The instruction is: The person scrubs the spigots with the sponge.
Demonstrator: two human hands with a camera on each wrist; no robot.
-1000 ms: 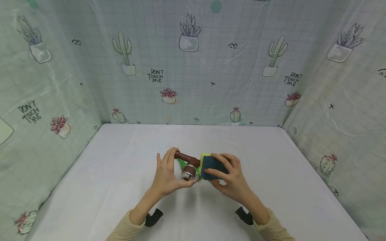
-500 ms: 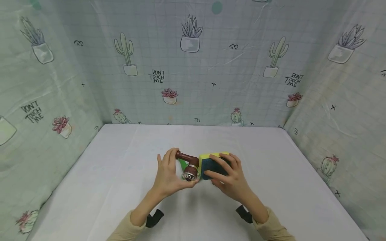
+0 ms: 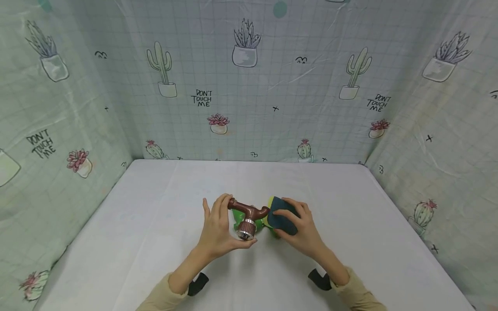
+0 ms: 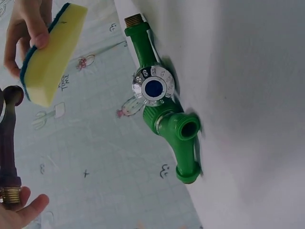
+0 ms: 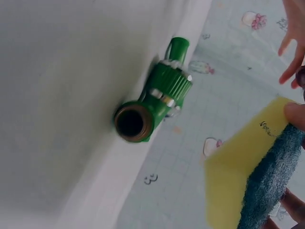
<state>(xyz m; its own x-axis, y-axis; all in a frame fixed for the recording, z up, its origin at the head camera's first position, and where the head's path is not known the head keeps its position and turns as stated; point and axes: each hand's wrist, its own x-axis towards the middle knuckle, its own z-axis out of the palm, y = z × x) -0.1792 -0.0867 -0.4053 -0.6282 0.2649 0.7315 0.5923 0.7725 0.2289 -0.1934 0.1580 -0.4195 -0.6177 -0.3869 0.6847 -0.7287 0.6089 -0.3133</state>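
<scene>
My left hand (image 3: 215,231) holds a brown tap (image 3: 247,211) between fingers and thumb, at its inlet end and at the ribbed knob with a silver cap. The tap is raised above the table, its curved spout pointing right. In my right hand (image 3: 305,230) is a sponge (image 3: 283,216), yellow with a dark blue-green scouring side, gripped by thumb and fingers. Its yellow face is turned to the spout, close to the tip. Green taps (image 4: 174,126) lie on the table behind, partly covered by the brown tap and sponge in the head view; one shows a silver dial with a blue centre.
A white-covered table (image 3: 175,185) spreads out under both hands. Cloth walls (image 3: 249,86) printed with cacti stand at the back and both sides. Black wrist straps (image 3: 198,284) show below each forearm.
The sponge has come back to the right and tilted, uncovering the tap's spout, which it overlapped before. My left hand and the tap have dropped slightly toward me.
</scene>
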